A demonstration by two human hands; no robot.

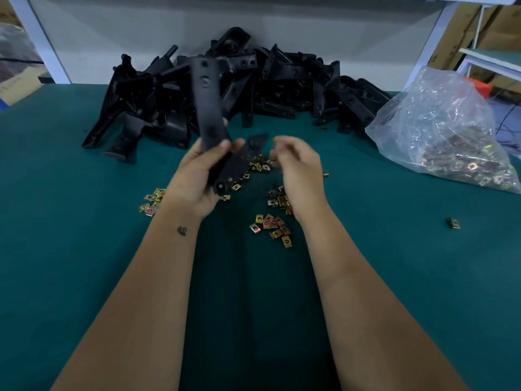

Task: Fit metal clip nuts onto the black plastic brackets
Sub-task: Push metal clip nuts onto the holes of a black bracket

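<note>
My left hand (197, 179) grips a long, matte black bracket (208, 103) with holes, raised above the worktop's (84, 249) middle; my right hand (296, 167), blurred, curls near brass-coloured clip nuts (272, 228).

Blurred right hand (296, 167) perhaps pinches something.

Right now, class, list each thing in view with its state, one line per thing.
Left hand: grips a black bracket, raised off the table.
Right hand: blurred, fingers curled; contents unclear.
Bracket pile: heaped at the back.
Clip nuts: scattered loose.
Plastic bag: lying open-ended, holding nuts.
</note>
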